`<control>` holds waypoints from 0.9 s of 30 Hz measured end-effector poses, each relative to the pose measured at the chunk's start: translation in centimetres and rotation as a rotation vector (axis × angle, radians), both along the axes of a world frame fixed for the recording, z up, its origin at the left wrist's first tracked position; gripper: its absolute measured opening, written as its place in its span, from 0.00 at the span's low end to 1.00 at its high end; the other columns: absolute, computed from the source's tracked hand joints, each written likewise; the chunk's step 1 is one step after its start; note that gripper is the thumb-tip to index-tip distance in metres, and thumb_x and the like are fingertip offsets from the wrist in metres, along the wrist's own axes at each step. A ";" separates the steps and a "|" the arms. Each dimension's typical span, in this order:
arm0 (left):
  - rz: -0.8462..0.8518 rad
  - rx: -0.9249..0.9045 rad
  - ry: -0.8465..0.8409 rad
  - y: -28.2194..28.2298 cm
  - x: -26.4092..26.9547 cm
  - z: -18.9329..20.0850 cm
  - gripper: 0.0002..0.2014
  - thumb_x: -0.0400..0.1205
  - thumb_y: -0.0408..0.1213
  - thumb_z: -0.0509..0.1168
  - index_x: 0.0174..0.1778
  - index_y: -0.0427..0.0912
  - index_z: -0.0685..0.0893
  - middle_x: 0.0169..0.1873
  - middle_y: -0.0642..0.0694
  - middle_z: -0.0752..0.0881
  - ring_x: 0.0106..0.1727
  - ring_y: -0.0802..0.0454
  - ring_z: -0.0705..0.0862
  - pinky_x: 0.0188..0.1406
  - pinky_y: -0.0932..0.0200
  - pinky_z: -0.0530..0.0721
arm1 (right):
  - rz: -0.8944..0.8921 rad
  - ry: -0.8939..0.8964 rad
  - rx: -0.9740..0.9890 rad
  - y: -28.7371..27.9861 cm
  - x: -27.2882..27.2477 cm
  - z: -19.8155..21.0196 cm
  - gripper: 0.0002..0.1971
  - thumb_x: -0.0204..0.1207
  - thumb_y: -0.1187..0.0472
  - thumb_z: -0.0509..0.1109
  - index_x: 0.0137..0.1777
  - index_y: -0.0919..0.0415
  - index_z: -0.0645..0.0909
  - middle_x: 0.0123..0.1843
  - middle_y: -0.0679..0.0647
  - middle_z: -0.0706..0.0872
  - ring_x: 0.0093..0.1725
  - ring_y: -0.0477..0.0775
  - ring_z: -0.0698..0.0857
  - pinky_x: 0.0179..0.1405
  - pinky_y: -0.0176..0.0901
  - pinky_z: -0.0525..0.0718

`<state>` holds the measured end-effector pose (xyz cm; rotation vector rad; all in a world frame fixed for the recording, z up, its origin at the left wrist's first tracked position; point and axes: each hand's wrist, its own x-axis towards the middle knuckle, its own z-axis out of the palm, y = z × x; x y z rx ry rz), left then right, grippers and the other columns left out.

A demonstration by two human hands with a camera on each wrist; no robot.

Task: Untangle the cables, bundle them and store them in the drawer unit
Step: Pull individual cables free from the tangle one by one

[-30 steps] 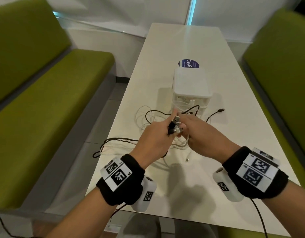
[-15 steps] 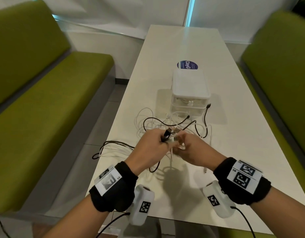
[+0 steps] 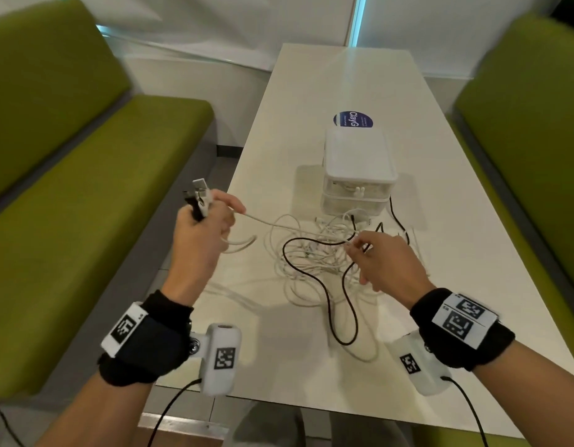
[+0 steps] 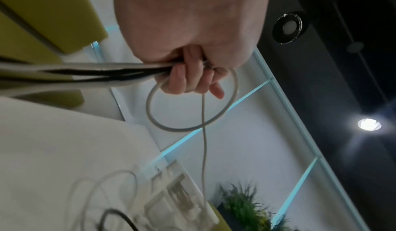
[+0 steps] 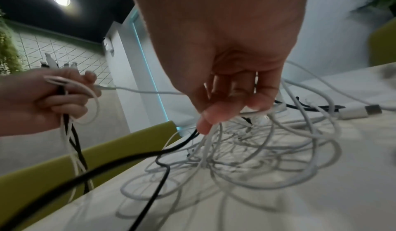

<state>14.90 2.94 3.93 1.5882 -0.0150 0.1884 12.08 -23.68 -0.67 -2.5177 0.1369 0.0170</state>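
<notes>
A tangle of white and black cables (image 3: 314, 262) lies on the white table (image 3: 473, 285) in front of the clear drawer unit (image 3: 358, 175). My left hand (image 3: 201, 227) is raised past the table's left edge and grips a bunch of cable plug ends (image 3: 198, 196), black and white. In the left wrist view its fingers (image 4: 186, 77) curl round the cables (image 4: 85, 73). My right hand (image 3: 376, 259) hovers over the tangle and pinches cable strands (image 5: 214, 133) between thumb and fingers. A white cable runs taut between both hands.
Green benches (image 3: 69, 188) flank the table on both sides. A blue round sticker (image 3: 353, 119) lies behind the drawer unit. A loose white USB plug (image 5: 360, 111) rests on the table by the tangle. Both drawers of the unit look closed.
My hands, which were together over the tangle, have parted. The left hand has pulled the plug ends up and to the left, and the right stays at the tangle.
</notes>
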 end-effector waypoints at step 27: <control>-0.088 0.193 -0.412 -3.2 -2.4 2.4 0.15 0.86 0.39 0.58 0.37 0.52 0.86 0.38 0.58 0.88 0.30 0.46 0.79 0.31 0.56 0.75 | 0.185 0.081 -0.532 3.2 -1.5 0.9 0.12 0.81 0.59 0.59 0.37 0.58 0.76 0.33 0.52 0.75 0.36 0.58 0.77 0.32 0.44 0.68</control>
